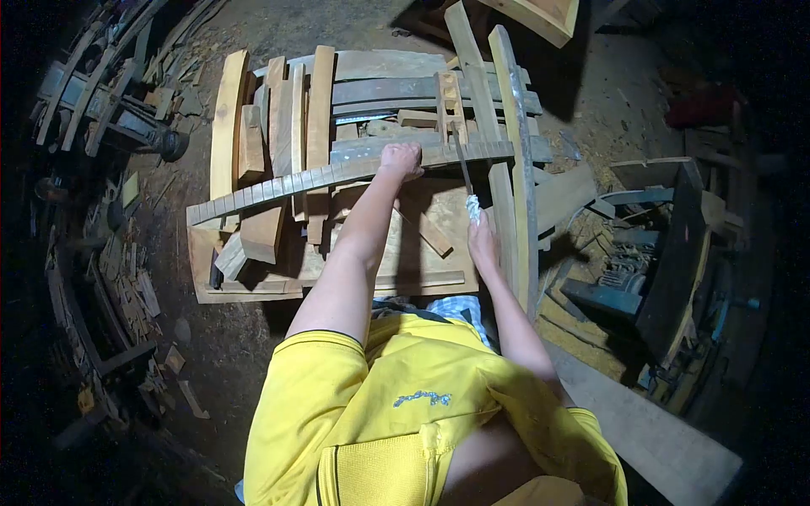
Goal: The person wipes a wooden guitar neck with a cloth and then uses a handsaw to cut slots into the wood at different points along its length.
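Note:
A long curved wooden strip (295, 183) lies across several boards, with evenly spaced crosswise lines along its face. My left hand (401, 160) is closed over its middle and presses down on it. In my right hand (482, 244), near the strip's right part, is a narrow-bladed saw (465, 169). White wrapping (473, 209) covers its handle, and the dark blade reaches up across the strip. Its teeth are too small to make out. Beyond the strip, close to the blade, stands a small slotted wooden frame (449, 97).
Upright boards (321, 110) lean under the strip on the left; two long planks (515, 152) run along the right. Beneath is a wooden worktop (337, 287). A dark box with machinery (629, 270) stands at right. Wood scraps (135, 278) litter the floor at left.

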Action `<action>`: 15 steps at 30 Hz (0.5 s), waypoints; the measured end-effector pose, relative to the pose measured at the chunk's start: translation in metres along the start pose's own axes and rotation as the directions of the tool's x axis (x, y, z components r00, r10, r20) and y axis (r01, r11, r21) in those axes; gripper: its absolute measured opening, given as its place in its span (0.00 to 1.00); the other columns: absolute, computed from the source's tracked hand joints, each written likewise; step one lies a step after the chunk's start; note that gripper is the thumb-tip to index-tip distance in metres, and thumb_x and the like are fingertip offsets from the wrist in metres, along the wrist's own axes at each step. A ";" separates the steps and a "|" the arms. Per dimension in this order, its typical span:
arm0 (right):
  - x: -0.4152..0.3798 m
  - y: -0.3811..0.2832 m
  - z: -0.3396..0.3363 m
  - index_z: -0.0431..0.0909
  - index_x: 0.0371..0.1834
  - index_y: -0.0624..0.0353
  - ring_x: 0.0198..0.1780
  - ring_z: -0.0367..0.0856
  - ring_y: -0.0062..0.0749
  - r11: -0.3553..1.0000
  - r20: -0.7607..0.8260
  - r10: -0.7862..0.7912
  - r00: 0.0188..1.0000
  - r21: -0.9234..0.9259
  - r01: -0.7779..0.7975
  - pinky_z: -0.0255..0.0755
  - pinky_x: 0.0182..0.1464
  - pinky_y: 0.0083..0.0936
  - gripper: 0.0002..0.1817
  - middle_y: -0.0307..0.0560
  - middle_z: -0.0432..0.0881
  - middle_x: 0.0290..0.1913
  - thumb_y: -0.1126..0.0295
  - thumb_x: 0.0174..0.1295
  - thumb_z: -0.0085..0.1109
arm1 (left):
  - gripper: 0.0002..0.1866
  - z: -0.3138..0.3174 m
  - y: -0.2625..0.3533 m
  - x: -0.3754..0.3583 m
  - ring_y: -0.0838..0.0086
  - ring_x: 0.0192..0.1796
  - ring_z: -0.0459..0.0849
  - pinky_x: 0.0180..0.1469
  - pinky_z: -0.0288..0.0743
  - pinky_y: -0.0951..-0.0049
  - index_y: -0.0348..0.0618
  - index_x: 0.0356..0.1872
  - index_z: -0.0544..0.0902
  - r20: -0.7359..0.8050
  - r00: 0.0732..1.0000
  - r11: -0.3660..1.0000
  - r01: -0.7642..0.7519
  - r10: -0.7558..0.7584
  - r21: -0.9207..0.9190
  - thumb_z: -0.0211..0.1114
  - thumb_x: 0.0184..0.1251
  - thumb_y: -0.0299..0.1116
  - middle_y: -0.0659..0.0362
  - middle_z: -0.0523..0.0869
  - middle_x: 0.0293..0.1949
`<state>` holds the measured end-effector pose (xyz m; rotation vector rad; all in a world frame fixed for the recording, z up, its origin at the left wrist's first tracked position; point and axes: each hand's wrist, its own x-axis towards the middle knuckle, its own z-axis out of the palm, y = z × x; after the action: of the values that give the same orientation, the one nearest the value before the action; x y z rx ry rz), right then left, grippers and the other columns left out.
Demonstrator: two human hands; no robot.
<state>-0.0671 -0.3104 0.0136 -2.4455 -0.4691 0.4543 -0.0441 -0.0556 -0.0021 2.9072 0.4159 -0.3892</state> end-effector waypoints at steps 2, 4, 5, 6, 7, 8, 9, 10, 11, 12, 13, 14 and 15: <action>0.000 -0.001 0.000 0.58 0.56 0.56 0.37 0.74 0.64 0.999 0.019 0.045 0.999 -0.029 -0.044 0.65 0.38 0.52 0.19 0.68 0.76 0.33 0.65 0.63 0.39 | 0.28 -0.002 -0.001 0.003 0.64 0.47 0.80 0.48 0.73 0.66 0.44 0.44 0.74 0.004 1.000 1.000 0.003 -0.003 -0.004 0.65 0.45 0.51 0.52 0.81 0.44; -0.003 0.003 0.002 0.58 0.56 0.56 0.37 0.74 0.64 0.994 0.046 0.087 0.995 -0.068 -0.084 0.65 0.38 0.52 0.18 0.68 0.76 0.33 0.65 0.63 0.39 | 0.28 0.002 0.000 0.002 0.64 0.47 0.80 0.48 0.73 0.67 0.44 0.44 0.74 0.010 1.000 1.000 0.015 -0.015 -0.017 0.65 0.45 0.51 0.52 0.80 0.44; -0.003 0.004 0.004 0.58 0.55 0.56 0.37 0.74 0.64 0.996 0.030 0.067 0.997 -0.052 -0.066 0.65 0.37 0.52 0.18 0.69 0.76 0.33 0.64 0.63 0.39 | 0.28 0.001 -0.001 0.003 0.65 0.47 0.80 0.48 0.73 0.67 0.44 0.44 0.74 0.022 1.000 1.000 0.014 -0.014 -0.017 0.65 0.45 0.52 0.52 0.81 0.44; -0.002 0.003 0.005 0.58 0.54 0.55 0.38 0.74 0.65 0.998 0.012 0.048 0.999 -0.033 -0.048 0.65 0.37 0.52 0.17 0.69 0.76 0.33 0.64 0.63 0.39 | 0.28 0.001 -0.002 0.004 0.65 0.47 0.80 0.47 0.73 0.67 0.44 0.44 0.74 0.034 0.999 1.000 0.012 -0.011 -0.014 0.65 0.45 0.52 0.52 0.81 0.44; 0.002 0.001 0.006 0.58 0.54 0.55 0.38 0.74 0.65 0.998 0.009 0.045 0.999 -0.034 -0.045 0.65 0.37 0.52 0.17 0.69 0.76 0.33 0.64 0.63 0.39 | 0.28 0.003 -0.004 0.007 0.65 0.47 0.80 0.47 0.73 0.67 0.44 0.44 0.74 0.030 0.999 1.000 0.012 -0.011 -0.014 0.65 0.45 0.52 0.52 0.81 0.44; 0.006 -0.001 0.008 0.59 0.53 0.55 0.38 0.74 0.65 0.996 0.019 0.069 0.997 -0.052 -0.068 0.65 0.37 0.53 0.16 0.70 0.76 0.33 0.64 0.63 0.39 | 0.28 0.006 -0.004 0.008 0.65 0.47 0.80 0.48 0.73 0.67 0.44 0.44 0.74 0.019 1.000 1.000 0.003 -0.003 -0.016 0.65 0.45 0.52 0.52 0.81 0.43; 0.012 -0.004 0.008 0.59 0.52 0.55 0.38 0.74 0.65 0.994 0.031 0.092 0.995 -0.070 -0.089 0.65 0.38 0.53 0.16 0.70 0.76 0.33 0.64 0.63 0.39 | 0.28 0.004 -0.004 0.006 0.65 0.47 0.80 0.48 0.73 0.67 0.44 0.44 0.74 0.008 1.000 1.000 -0.003 0.003 -0.018 0.65 0.45 0.52 0.52 0.81 0.43; 0.020 -0.008 0.009 0.59 0.52 0.55 0.38 0.74 0.65 0.994 0.032 0.090 0.995 -0.073 -0.087 0.65 0.38 0.53 0.16 0.70 0.76 0.33 0.64 0.63 0.39 | 0.28 0.002 -0.003 0.003 0.65 0.47 0.80 0.48 0.73 0.67 0.44 0.44 0.74 0.007 1.000 1.000 -0.001 0.001 -0.021 0.65 0.45 0.52 0.52 0.81 0.43; 0.029 -0.011 0.009 0.59 0.51 0.55 0.38 0.74 0.65 0.992 0.041 0.096 0.995 -0.086 -0.092 0.65 0.38 0.53 0.15 0.70 0.76 0.33 0.64 0.63 0.38 | 0.27 0.001 -0.002 0.000 0.65 0.47 0.80 0.48 0.73 0.67 0.44 0.44 0.75 0.004 1.000 1.000 0.002 -0.002 -0.011 0.65 0.45 0.52 0.52 0.81 0.43; 0.039 -0.014 0.009 0.59 0.50 0.56 0.38 0.74 0.65 0.990 0.049 0.101 0.994 -0.100 -0.096 0.65 0.38 0.53 0.15 0.70 0.76 0.34 0.63 0.63 0.38 | 0.27 -0.003 0.000 -0.002 0.65 0.47 0.80 0.48 0.73 0.67 0.44 0.43 0.75 0.000 1.000 1.000 0.006 -0.006 -0.002 0.65 0.45 0.52 0.52 0.81 0.43; 0.049 -0.016 0.009 0.59 0.50 0.56 0.38 0.74 0.65 0.990 0.052 0.102 0.993 -0.102 -0.097 0.65 0.38 0.53 0.15 0.70 0.76 0.34 0.63 0.63 0.38 | 0.27 -0.002 0.001 -0.002 0.65 0.47 0.80 0.48 0.73 0.67 0.44 0.43 0.75 0.002 1.000 1.000 0.007 -0.007 -0.005 0.65 0.45 0.52 0.52 0.81 0.43; 0.059 -0.019 0.010 0.59 0.50 0.56 0.39 0.74 0.65 0.991 0.055 0.086 0.995 -0.106 -0.079 0.65 0.38 0.54 0.14 0.70 0.76 0.34 0.63 0.63 0.38 | 0.27 -0.001 0.001 -0.002 0.65 0.47 0.80 0.48 0.73 0.67 0.44 0.43 0.75 -0.003 1.000 1.000 0.010 -0.010 -0.013 0.65 0.45 0.52 0.51 0.81 0.43; 0.064 -0.022 0.010 0.59 0.49 0.56 0.39 0.74 0.66 0.992 0.057 0.066 0.996 -0.108 -0.060 0.65 0.39 0.54 0.14 0.69 0.76 0.34 0.63 0.63 0.38 | 0.27 -0.002 0.000 -0.003 0.65 0.46 0.80 0.48 0.73 0.67 0.43 0.42 0.75 -0.010 1.000 1.000 0.014 -0.014 -0.020 0.65 0.46 0.52 0.51 0.81 0.43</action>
<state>-0.0200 -0.2608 0.0060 -2.5609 -0.4528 0.5439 -0.0459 -0.0561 0.0007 2.8890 0.4396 -0.3706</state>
